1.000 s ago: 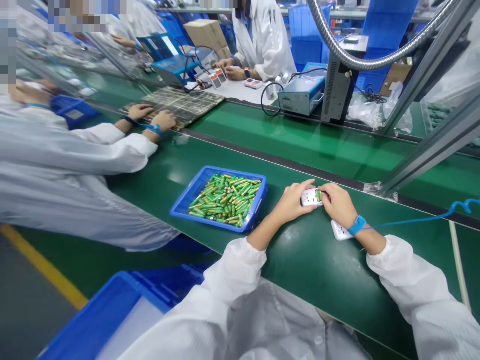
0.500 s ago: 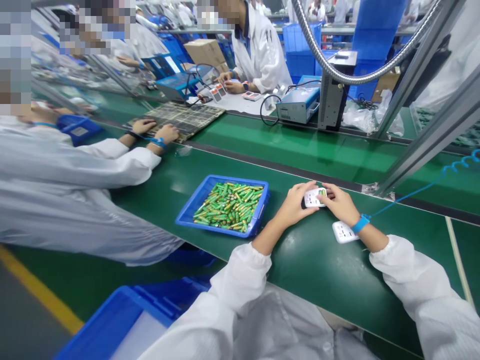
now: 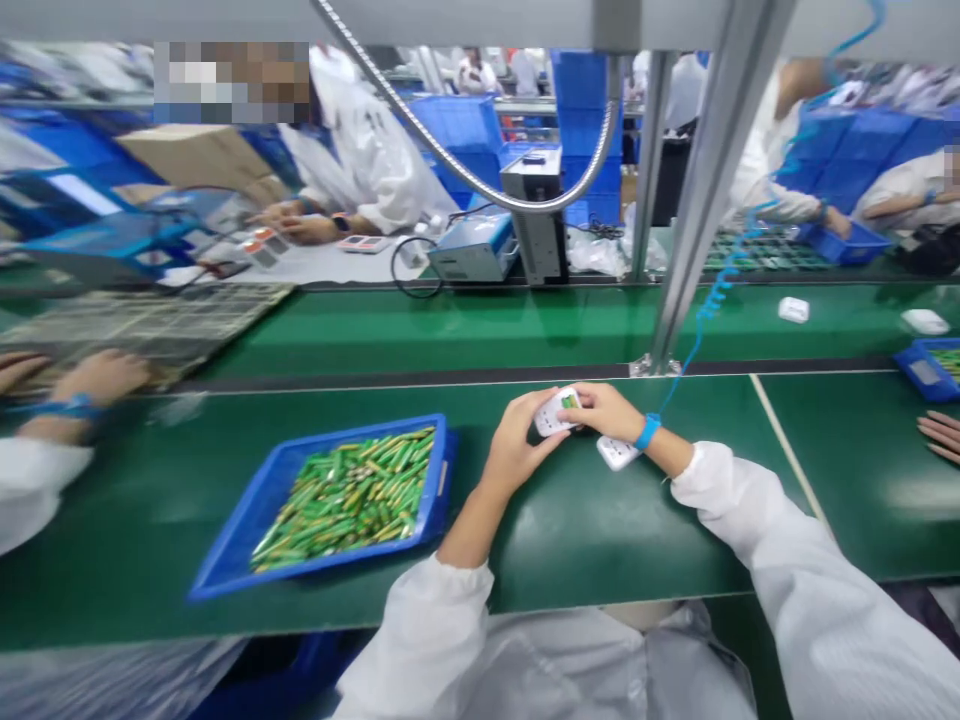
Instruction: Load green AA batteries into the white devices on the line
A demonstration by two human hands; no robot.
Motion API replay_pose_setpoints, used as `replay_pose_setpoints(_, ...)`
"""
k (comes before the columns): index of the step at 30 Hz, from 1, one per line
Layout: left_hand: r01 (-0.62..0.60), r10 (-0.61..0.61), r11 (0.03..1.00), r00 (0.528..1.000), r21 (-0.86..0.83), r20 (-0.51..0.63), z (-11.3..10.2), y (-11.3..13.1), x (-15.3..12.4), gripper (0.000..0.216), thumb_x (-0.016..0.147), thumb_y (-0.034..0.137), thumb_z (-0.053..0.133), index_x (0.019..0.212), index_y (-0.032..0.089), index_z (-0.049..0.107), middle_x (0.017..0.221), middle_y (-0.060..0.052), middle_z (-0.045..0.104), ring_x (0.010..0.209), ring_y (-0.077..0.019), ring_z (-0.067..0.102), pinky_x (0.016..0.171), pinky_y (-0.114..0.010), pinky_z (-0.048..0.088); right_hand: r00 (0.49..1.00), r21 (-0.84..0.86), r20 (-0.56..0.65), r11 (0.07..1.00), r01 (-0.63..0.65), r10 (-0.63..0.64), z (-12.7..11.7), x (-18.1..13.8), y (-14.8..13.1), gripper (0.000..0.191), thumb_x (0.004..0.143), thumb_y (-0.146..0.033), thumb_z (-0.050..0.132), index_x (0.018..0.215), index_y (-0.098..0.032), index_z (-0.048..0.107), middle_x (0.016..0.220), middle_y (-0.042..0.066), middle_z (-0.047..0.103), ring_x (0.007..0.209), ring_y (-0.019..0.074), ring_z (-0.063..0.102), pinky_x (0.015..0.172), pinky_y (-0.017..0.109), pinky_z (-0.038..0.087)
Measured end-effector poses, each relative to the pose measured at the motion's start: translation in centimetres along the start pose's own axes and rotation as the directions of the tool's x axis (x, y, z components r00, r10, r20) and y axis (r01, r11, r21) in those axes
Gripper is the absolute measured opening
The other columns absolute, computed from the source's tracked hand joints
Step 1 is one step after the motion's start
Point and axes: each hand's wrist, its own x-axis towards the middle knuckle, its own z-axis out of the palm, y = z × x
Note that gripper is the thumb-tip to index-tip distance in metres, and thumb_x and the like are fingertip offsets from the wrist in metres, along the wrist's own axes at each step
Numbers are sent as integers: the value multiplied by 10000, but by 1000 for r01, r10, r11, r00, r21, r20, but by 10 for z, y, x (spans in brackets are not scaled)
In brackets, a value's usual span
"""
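Note:
Between both hands, just above the green bench, is a small white plastic device (image 3: 551,416) with a compartment showing green batteries (image 3: 569,401). My left hand (image 3: 514,440) is closed around its left side. My right hand (image 3: 604,412) grips the right side, thumb over the face near the compartment. A second white device (image 3: 616,453) lies on the bench under my right wrist, partly hidden by it. To the left of my left hand stands a blue tray (image 3: 439,490) heaped with green and gold batteries (image 3: 352,495).
Behind the bench (image 3: 555,550) runs a green conveyor (image 3: 360,330) with a white device (image 3: 793,309) on it. A metal post (image 3: 697,190) rises ahead. A blue coiled cord (image 3: 712,300) runs to my right wristband. Co-workers' hands (image 3: 105,385) are at left and right.
My view has swung to the right, so the tray and hands appear further left, and a neighbour's hand shows at right. Both hands still hold the white device.

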Motion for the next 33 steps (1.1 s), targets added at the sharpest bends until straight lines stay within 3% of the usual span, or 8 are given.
replay_pose_setpoints(7,-61,68,996,991,-64,114,10,7,-1,647,1050,520,747,1634,327,547,1575,-126,675,1472,-351,642,1288,-618,514,998,105,25,992,-65,63,-8,-36,-3,505,837,-532,925,1183,-183,810,1000,41,836,869,213,780,795,340,680)
replay_pose_setpoints(9,-92,107,990,985,-109,136,14,12,-2,739,1054,524,749,1703,326,457,1675,-148,592,1560,-357,577,1320,-626,475,997,103,-26,992,-67,70,-14,-50,-5,565,862,-539,907,1290,-186,798,1075,64,847,914,231,797,813,362,693)
replay_pose_setpoints(12,-141,169,973,974,-182,153,20,22,-4,844,1058,527,753,1764,311,343,1794,-181,440,1668,-363,453,1357,-632,420,979,23,-204,1000,-6,10,-36,-80,-10,631,907,-582,858,1398,-196,767,1221,102,845,1044,276,811,886,418,704)
replay_pose_setpoints(14,-158,209,960,954,-231,217,24,30,-5,775,1082,496,725,1750,312,377,1789,-174,455,1667,-344,460,1360,-616,422,929,-108,-364,993,37,-74,-62,-108,-12,613,934,-606,823,1385,-195,772,1258,117,841,1112,301,806,957,465,695)
replay_pose_setpoints(17,-184,291,937,880,-296,375,30,37,-7,636,1099,442,703,1689,319,500,1741,-139,536,1633,-321,511,1357,-590,440,798,-282,-580,959,-6,-166,-107,-159,-11,603,944,-632,805,1376,-213,773,1254,127,844,1155,331,798,997,509,685)
replay_pose_setpoints(21,-204,348,921,812,-331,469,38,40,-10,514,1104,377,693,1609,331,609,1668,-96,628,1601,-320,551,1353,-597,447,682,-232,-726,966,-116,-93,-138,-224,-5,686,876,-699,843,1368,-228,766,1248,140,844,1083,332,811,942,514,704)
replay_pose_setpoints(25,-192,352,911,824,-366,444,43,37,-11,427,1116,329,661,1543,328,668,1614,-85,674,1565,-313,586,1336,-596,472,642,-64,-766,996,-69,-4,-118,-247,-4,667,808,-672,911,1275,-215,778,1264,144,835,1112,328,804,901,477,709)
replay_pose_setpoints(33,-174,339,912,830,-372,442,41,37,-13,401,1130,319,642,1527,265,650,1617,-123,663,1567,-306,573,1330,-574,476,799,203,-599,976,77,61,-35,-189,-6,504,798,-476,1009,1195,-233,818,1146,82,861,1022,271,802,824,358,679)
